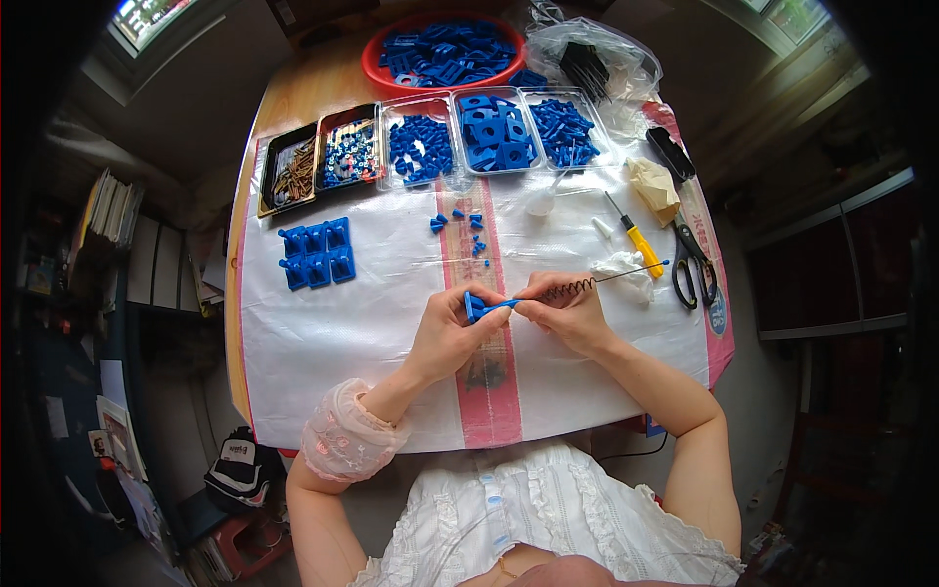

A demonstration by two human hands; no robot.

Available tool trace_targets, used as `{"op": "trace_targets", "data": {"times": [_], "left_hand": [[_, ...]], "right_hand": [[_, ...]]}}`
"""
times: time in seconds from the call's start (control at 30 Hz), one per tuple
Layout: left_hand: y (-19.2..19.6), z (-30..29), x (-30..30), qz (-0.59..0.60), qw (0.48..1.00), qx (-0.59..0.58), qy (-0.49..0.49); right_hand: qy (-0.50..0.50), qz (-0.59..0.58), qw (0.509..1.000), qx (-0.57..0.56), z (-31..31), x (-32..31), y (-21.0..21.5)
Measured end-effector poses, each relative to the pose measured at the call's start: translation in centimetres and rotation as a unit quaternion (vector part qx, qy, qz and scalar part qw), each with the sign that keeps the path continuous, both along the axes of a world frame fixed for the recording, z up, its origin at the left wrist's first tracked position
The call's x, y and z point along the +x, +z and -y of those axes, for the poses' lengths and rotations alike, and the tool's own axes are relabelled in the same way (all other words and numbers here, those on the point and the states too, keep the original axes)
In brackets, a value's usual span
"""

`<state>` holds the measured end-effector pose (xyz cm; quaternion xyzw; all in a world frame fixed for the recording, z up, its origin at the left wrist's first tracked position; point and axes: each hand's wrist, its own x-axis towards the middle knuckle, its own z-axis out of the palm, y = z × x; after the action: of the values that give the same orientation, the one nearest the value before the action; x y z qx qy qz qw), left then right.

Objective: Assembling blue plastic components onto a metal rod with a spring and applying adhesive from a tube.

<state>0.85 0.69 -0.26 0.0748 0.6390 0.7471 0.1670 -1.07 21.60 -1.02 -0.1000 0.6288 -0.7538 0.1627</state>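
Over the middle of the table my left hand (445,333) is closed round a blue plastic piece (474,309) with a flat base and a narrow stem pointing right. My right hand (579,321) pinches a dark coiled spring (571,289), its fingertips close to the end of that stem. From the coil a thin straight wire runs right to a small blue tip. Whether stem and spring are joined is hidden by the fingers. Several small blue parts (476,223) lie loose beyond my hands. To the left sits a block of assembled blue pieces (316,252) in rows.
Along the back stand trays of screws (295,176), small hardware (349,155) and blue parts (496,135). Behind them is a red basin (367,61) of blue pieces. At right lie a yellow-handled screwdriver (644,250), black scissors (693,266), crumpled tissue (626,272) and a plastic bag (626,59).
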Motion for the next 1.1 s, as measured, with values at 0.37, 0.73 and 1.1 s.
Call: {"op": "trace_targets", "data": {"times": [0.37, 0.73, 1.1], "left_hand": [[0.15, -0.03, 0.21, -0.027, 1.000, 0.009, 0.005], [0.16, -0.03, 0.20, -0.029, 0.999, 0.023, -0.003], [0.49, 0.06, 0.11, -0.023, 1.000, 0.007, -0.010]], "right_hand": [[0.006, -0.005, 1.000, -0.024, -0.05, 0.08, -0.21], [0.006, -0.002, 1.000, -0.021, -0.05, 0.01, -0.14], [0.010, 0.003, 1.000, -0.029, -0.10, -0.02, -0.17]]}}
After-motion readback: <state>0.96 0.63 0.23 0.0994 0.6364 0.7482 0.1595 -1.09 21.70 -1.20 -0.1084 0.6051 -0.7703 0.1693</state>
